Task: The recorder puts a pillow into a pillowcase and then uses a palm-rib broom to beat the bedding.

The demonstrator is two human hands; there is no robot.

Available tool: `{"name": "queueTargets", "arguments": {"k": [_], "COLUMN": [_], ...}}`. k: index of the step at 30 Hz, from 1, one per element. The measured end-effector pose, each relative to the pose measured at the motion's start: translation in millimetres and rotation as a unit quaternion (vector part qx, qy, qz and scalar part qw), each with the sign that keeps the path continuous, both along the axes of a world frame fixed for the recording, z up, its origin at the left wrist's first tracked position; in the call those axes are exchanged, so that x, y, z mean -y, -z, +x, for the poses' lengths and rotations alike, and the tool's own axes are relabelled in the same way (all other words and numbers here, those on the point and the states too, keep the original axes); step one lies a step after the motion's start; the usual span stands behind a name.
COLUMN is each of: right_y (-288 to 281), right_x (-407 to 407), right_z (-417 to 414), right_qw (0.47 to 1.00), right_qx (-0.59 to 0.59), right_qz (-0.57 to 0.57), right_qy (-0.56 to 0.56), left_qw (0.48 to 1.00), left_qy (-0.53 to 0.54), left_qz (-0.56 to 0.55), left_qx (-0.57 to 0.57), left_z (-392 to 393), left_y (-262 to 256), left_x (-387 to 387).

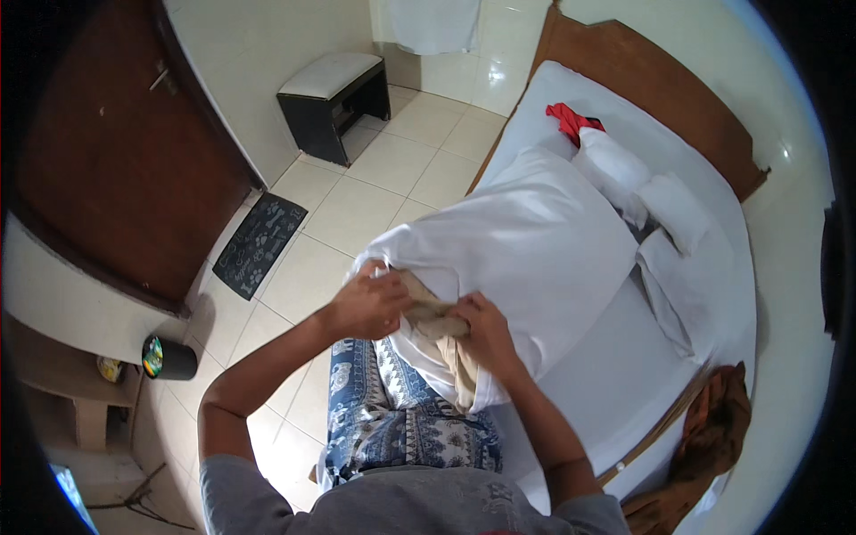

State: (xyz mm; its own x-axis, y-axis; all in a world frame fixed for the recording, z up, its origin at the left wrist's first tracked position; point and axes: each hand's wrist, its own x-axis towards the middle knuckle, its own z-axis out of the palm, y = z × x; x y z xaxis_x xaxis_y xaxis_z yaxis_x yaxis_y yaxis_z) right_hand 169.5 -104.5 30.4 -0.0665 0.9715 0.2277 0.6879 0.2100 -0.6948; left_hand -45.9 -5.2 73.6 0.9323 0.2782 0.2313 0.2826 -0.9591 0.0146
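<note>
A large white fabric cover lies over the near-left side of the bed and onto my lap, its open end towards me. Inside that opening shows a bunched beige blanket or similar soft filling. My left hand grips the cover's edge at the left of the opening. My right hand is at the right side of the beige bundle, with its fingers closed on the beige fabric. Part of the bundle is hidden inside the cover.
On the bed with its wooden headboard are white pillows, a red cloth, a brown cloth and a stick broom. A padded stool, a doormat and a black bin stand or lie on the tiled floor.
</note>
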Motion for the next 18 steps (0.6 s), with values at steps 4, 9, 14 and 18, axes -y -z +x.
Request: {"name": "queueTargets", "arguments": {"k": [4,9,14,18], "right_y": [-24,-40,-44,-40], "right_x": [-42,-70,-71,-68], "right_z": [5,11,12,9], "right_qw": [0.999,0.997,0.999,0.999], "right_qx": [-0.010,-0.034,-0.031,-0.019], "right_qz": [0.043,0.061,0.023,0.044], "right_qy": [-0.027,-0.038,-0.019,-0.006], "left_qw": [0.992,0.998,0.961,0.954], "left_qy": [-0.005,0.035,-0.118,-0.008], "left_qz": [-0.081,0.047,-0.205,-0.297], "left_qx": [-0.095,-0.022,-0.143,-0.044], "left_z": [-2,-8,26,36], "left_y": [33,57,30,27], "left_x": [17,21,49,73]}}
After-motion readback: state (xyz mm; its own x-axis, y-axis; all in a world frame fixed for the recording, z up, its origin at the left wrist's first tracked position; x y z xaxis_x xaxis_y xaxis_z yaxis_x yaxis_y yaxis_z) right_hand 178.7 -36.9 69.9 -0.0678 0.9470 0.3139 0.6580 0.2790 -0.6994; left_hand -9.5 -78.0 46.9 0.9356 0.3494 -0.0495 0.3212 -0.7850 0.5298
